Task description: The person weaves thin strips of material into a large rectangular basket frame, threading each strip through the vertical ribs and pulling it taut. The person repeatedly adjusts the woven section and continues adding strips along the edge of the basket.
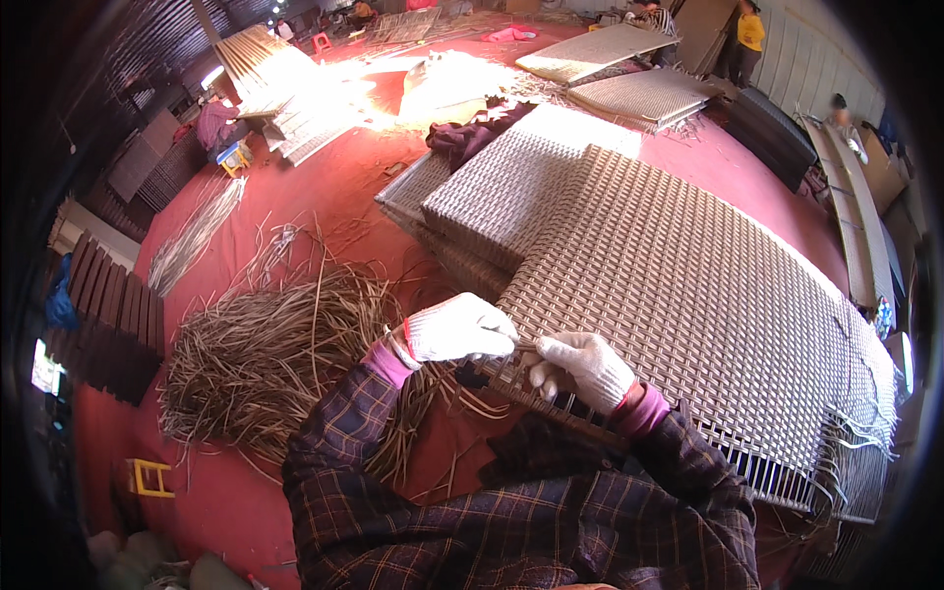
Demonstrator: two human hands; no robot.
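Your checked right sleeve (688,457) is close to the near edge of the woven panel (678,285), so, I judge, its cloth could catch there if you pull back too quickly. This panel lies before you and to the right. At its left near corner, your white-gloved left hand (457,329) and right hand (587,369) are close together, and each seems to pinch the same thin strip (528,345). Through the glove cloth you may feel it poorly, so it could slip; too hard pulling may crack it. Loose ends of the strip pile (265,364) could tangle your left sleeve (334,433). Farther, the pale woven pieces (511,187) could shift if the panel pushes them.
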